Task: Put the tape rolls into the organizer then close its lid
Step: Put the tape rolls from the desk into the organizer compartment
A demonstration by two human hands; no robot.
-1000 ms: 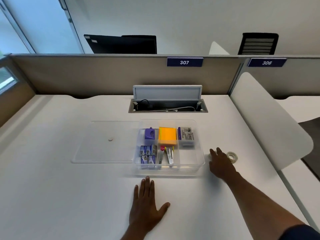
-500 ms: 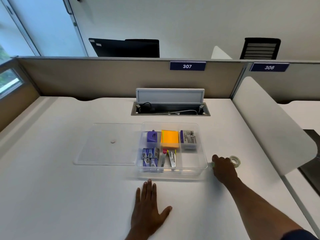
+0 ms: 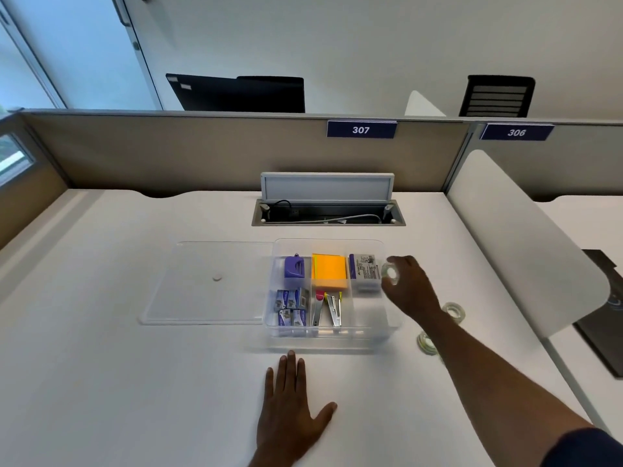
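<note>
Right hand (image 3: 409, 288) up off the counter (image 3: 118, 382) now, fingers (image 3: 392, 264) pinching a roll (image 3: 390, 273) over the organizer's (image 3: 392, 326) right edge. Two more rolls (image 3: 455, 311) still out by the forearm. Left hand (image 3: 290, 416) flat, fingers spread, empty. Lid (image 3: 209, 281) off, lying left.

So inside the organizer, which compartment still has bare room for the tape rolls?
In the organizer, the front-right compartment is bare, bordered by the staple removers on its left and the white box behind. All others are occupied. The right hand holds a tape roll at the right wall.
</note>
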